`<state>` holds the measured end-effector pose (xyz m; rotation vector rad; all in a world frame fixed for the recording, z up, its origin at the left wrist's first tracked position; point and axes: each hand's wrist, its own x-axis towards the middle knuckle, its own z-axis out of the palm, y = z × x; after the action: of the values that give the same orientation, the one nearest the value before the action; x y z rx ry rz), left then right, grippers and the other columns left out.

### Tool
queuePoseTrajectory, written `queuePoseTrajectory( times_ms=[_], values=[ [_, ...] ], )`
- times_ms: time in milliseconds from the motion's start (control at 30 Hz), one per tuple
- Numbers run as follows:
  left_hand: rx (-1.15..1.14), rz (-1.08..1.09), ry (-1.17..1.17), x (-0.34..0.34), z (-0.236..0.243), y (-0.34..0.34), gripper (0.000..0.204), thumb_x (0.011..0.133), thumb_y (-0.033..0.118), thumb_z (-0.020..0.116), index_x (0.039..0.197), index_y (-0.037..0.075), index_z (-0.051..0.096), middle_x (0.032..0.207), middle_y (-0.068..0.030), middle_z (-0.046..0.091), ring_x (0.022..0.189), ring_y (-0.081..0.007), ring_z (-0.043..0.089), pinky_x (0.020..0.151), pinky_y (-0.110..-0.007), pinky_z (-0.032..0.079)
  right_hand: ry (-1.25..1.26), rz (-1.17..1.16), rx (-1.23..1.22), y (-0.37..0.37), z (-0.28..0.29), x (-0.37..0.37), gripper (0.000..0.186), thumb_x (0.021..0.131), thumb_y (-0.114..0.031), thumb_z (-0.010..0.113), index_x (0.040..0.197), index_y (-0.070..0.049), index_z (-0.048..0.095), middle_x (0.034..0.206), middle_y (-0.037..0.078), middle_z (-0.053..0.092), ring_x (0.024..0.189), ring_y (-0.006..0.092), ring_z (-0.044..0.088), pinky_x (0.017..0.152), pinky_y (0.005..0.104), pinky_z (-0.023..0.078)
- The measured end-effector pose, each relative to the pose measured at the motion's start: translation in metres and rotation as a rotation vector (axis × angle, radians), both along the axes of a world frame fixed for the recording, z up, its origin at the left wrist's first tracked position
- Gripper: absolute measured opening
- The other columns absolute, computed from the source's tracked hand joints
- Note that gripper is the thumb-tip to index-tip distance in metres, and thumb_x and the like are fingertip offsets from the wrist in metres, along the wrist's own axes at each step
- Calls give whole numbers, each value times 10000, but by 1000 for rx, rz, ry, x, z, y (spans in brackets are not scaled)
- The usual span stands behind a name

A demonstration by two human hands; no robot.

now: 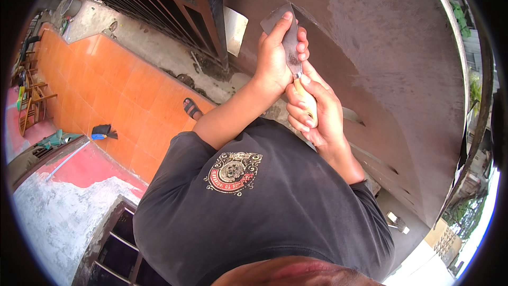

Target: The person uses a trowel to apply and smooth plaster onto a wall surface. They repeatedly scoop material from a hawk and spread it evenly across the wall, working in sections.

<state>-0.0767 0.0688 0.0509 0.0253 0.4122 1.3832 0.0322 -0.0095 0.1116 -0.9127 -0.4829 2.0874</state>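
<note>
Both of my hands hold a putty knife with a flat dark-grey blade (291, 47) and a pale yellowish handle (308, 103). My left hand (272, 55) is closed about the blade, its thumb lying on the flat face and its fingertips curling round the far edge. Lower down, my right hand (324, 108) wraps the handle, with the thumb near the metal collar. The blade's wide end points up and left, in front of a large grey-brown wall surface (370, 69). Whether the blade touches that surface I cannot tell.
Left of my hands stands a dark barred metal gate (209, 21). Orange floor tiles (121, 85) stretch to the left, with a broom head (103, 132) on them. Wooden chairs (34, 100) are at the far left. A paintbrush-like object (398, 222) is at lower right.
</note>
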Motion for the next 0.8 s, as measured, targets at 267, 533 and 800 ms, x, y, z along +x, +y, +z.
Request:
queuePoseTrajectory(
  times_ms=[267, 533, 800],
  values=[
    [-33, -4, -2, 0, 4, 0, 268, 1009, 306, 698, 1029, 80, 556, 760, -46, 580, 608, -98, 504, 506, -243, 415, 22, 1, -31, 1, 5, 1, 625, 1098, -202, 426, 1666, -189, 166, 718, 33, 451, 416, 75, 356, 358, 228, 332],
    [-10, 41, -24, -8, 4, 10, 260, 1003, 302, 707, 1027, 91, 558, 759, -32, 570, 608, -99, 498, 528, -244, 426, 124, 9, -24, 12, 4, -3, 608, 1105, -188, 429, 1656, -157, 175, 735, 32, 467, 440, 75, 374, 395, 226, 330],
    [-49, 48, -28, -13, 4, 12, 250, 994, 291, 720, 1010, 90, 572, 762, -26, 572, 605, -100, 492, 515, -248, 419, 138, -12, -36, 15, 4, -9, 598, 1108, -194, 419, 1658, -164, 186, 738, 36, 476, 437, 77, 381, 391, 228, 326]
  ],
)
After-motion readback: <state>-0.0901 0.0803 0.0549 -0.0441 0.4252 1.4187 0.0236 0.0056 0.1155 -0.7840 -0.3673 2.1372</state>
